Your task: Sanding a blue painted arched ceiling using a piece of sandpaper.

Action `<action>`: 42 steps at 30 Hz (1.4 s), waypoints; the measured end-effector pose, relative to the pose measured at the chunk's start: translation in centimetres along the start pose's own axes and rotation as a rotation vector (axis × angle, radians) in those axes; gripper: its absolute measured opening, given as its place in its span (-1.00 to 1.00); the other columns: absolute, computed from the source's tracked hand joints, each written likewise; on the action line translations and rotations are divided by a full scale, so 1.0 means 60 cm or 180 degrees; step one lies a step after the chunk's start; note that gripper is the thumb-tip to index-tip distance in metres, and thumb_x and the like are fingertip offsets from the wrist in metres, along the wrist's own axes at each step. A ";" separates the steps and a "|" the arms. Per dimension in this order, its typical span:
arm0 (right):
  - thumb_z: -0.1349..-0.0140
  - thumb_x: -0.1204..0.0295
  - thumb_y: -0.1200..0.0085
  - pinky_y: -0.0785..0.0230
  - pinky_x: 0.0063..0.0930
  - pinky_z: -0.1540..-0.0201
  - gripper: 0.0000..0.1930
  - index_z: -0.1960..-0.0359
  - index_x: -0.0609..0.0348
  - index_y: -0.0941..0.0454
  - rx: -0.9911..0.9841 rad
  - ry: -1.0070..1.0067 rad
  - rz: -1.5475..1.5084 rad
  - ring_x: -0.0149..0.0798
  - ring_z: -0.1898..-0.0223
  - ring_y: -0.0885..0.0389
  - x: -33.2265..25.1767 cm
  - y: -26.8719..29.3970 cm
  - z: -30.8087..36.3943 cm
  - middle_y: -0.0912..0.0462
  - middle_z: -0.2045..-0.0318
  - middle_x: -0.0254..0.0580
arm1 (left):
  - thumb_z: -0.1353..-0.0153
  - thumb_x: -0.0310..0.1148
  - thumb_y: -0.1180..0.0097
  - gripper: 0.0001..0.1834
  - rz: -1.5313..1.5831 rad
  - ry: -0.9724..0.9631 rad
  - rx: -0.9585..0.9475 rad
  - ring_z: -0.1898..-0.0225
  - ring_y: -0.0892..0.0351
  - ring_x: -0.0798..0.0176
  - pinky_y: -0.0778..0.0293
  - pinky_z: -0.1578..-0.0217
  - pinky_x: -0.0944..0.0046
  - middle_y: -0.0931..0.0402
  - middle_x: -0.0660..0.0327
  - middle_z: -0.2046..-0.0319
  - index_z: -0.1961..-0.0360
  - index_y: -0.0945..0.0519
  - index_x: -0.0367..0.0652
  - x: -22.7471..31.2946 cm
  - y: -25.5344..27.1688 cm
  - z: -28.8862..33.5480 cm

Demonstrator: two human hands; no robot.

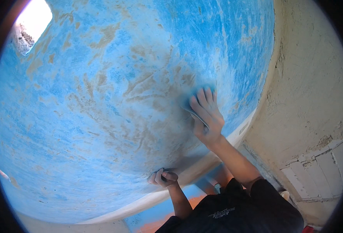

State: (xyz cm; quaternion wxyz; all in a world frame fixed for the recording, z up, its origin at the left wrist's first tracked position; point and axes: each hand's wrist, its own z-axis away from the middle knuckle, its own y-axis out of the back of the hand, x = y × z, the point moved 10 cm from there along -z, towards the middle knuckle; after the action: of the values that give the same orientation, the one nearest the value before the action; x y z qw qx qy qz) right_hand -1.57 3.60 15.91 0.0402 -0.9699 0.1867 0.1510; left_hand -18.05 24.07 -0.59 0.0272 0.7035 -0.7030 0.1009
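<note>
Nearest to you, your black shirt (pixel 233 213) is filling the lower edge of the view, with both forearms reaching out from it. Your left hand (pixel 163 178) is resting against the lower part of the blue wall (pixel 113 97), fingers curling; something dark is showing between thumb and fingers, but whether that grip is closing on an object or only on shadow, you cannot tell. Farther up and to the right, your right hand (pixel 208 112) is gripping a thin, bendy pad (pixel 196 117), its fingers spreading flat over the back and pressing it to the wall; the fingertips are blurring, so you are probably rubbing. Around and left of the pad, the middle of the wall is looking pale and dull, with brown-grey patches showing, so you are seemingly part-way through rubbing it down. The upper right is showing deeper blue with pale scratches, and is probably needing more work; how finished the far left is, the view is not settling. Beyond the wall's right edge, a rough beige wall (pixel 299 89) is rising, with pale blocks (pixel 315 176) showing low down, and at the upper left a bright opening (pixel 35 19) is letting light in.
</note>
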 end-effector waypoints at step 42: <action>0.11 0.61 0.01 -0.05 0.02 -0.30 -0.53 0.08 0.07 -0.66 -0.0393 0.0930 0.0184 0.05 -0.23 -0.39 -0.074 -0.041 -0.067 -0.58 -0.06 -0.18 | -0.23 -0.29 0.09 -0.80 0.0122 0.0025 0.0110 0.40 -0.28 0.21 -0.15 0.33 0.22 -0.31 0.20 0.46 0.42 -0.50 -0.15 -0.006 0.004 0.003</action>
State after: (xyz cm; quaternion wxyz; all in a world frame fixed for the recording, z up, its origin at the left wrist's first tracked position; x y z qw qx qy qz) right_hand -3.46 6.90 21.18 -0.0513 -0.9764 0.2088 0.0205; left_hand -18.24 24.38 -0.85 0.0159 0.6899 -0.7143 0.1163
